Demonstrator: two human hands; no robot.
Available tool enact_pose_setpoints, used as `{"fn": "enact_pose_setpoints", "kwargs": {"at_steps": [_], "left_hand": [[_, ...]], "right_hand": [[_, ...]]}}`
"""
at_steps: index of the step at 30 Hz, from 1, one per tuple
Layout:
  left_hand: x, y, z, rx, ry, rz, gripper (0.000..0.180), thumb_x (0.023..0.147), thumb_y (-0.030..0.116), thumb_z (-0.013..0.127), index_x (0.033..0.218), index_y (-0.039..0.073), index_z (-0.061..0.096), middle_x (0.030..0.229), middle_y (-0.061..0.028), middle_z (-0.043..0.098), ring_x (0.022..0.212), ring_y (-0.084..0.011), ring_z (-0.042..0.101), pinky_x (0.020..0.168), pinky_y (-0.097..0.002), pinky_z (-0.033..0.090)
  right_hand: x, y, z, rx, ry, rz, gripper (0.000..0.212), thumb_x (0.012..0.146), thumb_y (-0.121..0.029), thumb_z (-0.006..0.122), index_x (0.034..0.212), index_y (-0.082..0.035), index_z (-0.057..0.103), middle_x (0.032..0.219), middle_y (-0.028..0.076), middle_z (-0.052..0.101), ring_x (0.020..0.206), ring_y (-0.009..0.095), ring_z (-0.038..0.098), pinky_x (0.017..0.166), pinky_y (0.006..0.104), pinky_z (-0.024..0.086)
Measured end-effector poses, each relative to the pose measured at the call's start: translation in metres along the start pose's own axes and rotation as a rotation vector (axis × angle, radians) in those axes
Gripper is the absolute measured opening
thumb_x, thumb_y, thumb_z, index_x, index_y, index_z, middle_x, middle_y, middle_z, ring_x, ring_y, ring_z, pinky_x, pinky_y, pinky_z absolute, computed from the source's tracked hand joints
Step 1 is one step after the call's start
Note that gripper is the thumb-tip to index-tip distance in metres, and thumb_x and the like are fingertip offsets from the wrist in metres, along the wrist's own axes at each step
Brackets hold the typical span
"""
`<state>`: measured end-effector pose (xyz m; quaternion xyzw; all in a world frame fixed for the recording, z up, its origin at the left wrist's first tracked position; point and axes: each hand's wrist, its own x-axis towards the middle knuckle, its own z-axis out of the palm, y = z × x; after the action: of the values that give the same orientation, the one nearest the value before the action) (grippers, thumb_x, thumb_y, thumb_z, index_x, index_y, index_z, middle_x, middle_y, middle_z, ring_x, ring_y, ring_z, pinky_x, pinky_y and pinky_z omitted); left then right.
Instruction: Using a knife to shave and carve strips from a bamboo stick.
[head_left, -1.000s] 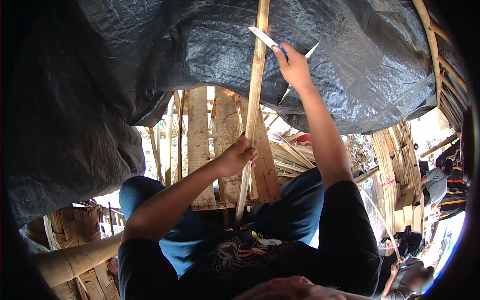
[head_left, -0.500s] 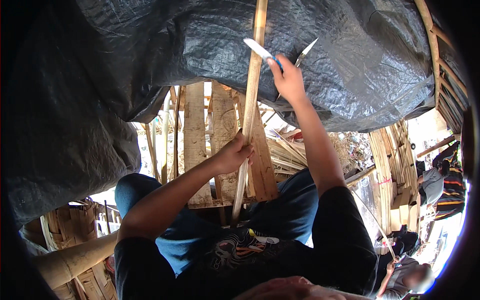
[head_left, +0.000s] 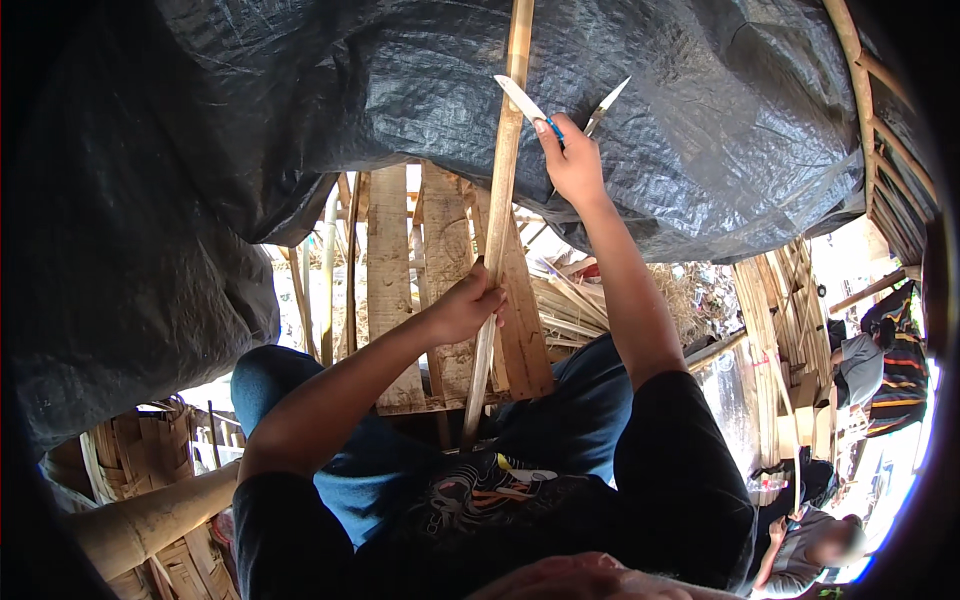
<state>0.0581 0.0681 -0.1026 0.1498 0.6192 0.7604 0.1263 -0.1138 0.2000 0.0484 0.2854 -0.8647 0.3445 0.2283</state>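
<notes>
My left hand (head_left: 468,308) is closed around a long, pale bamboo strip (head_left: 502,190), which slopes from my lap up past the far edge of the view. Farther up, my right hand (head_left: 573,165) grips a knife (head_left: 523,102) with a whitish blade and a bit of blue at the handle. The blade lies across the strip, apparently touching it. A second pointed blade (head_left: 608,105) shows just beyond my right hand against the tarp; its lower part is mostly hidden, and I cannot tell what supports it.
Black tarp (head_left: 440,100) spreads across the far side and left. Wooden planks (head_left: 390,290) stand between my knees. A thick bamboo pole (head_left: 160,515) lies at lower left. Bundled bamboo strips (head_left: 765,350) stand at right, with a person (head_left: 815,545) holding a strip beyond.
My right hand and knife have shifted slightly, the blade now lower along the strip and a little to the right. My left hand stays put. The other person's strip has swung more upright.
</notes>
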Motion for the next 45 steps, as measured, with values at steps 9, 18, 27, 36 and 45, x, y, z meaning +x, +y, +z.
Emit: {"fn": "enact_pose_setpoints", "kwargs": {"at_steps": [9,18,27,36,45], "left_hand": [[0.001,-0.001,0.000,-0.003,0.000,0.026,0.017,0.103,0.014,0.043,0.096,0.001,0.034,0.081,-0.0067,0.054,0.072,-0.0149,0.059,0.069,-0.0317,0.051],[0.001,0.006,0.003,0.118,0.040,-0.002,0.017,0.103,0.015,0.042,0.097,0.001,0.034,0.080,-0.0064,0.054,0.072,-0.0151,0.060,0.068,-0.0316,0.050],[0.004,-0.017,0.003,-0.156,0.004,0.094,0.017,0.103,0.015,0.043,0.098,0.002,0.034,0.080,-0.0063,0.053,0.071,-0.0145,0.059,0.068,-0.0310,0.050],[-0.002,0.014,0.004,0.102,0.019,-0.037,0.015,0.103,0.014,0.042,0.101,0.002,0.033,0.081,-0.0057,0.053,0.073,-0.0141,0.056,0.070,-0.0313,0.051],[0.003,-0.018,-0.005,0.013,-0.024,0.044,0.016,0.104,0.015,0.040,0.100,0.003,0.032,0.082,-0.0053,0.050,0.074,-0.0139,0.054,0.070,-0.0320,0.050]], "right_hand": [[-0.022,-0.004,-0.006,-0.046,-0.117,0.035,0.032,0.098,-0.034,0.057,0.089,-0.003,0.055,0.062,0.019,0.054,0.052,0.035,0.055,0.050,0.0398,0.042],[-0.025,-0.004,-0.003,-0.065,0.029,-0.015,0.029,0.097,-0.033,0.057,0.090,-0.004,0.056,0.063,0.021,0.056,0.063,0.042,0.060,0.051,0.0446,0.043],[0.029,-0.008,-0.002,-0.107,0.016,-0.066,0.031,0.097,-0.034,0.056,0.091,-0.003,0.057,0.067,0.023,0.059,0.065,0.044,0.061,0.056,0.0466,0.046],[-0.064,-0.002,-0.009,-0.038,-0.133,0.020,0.027,0.096,-0.032,0.059,0.090,-0.006,0.056,0.067,0.023,0.057,0.065,0.043,0.061,0.052,0.0458,0.044],[0.065,-0.007,-0.010,-0.263,0.065,-0.083,0.032,0.096,-0.039,0.054,0.094,-0.008,0.060,0.075,0.022,0.065,0.075,0.045,0.063,0.065,0.0527,0.050]]}}
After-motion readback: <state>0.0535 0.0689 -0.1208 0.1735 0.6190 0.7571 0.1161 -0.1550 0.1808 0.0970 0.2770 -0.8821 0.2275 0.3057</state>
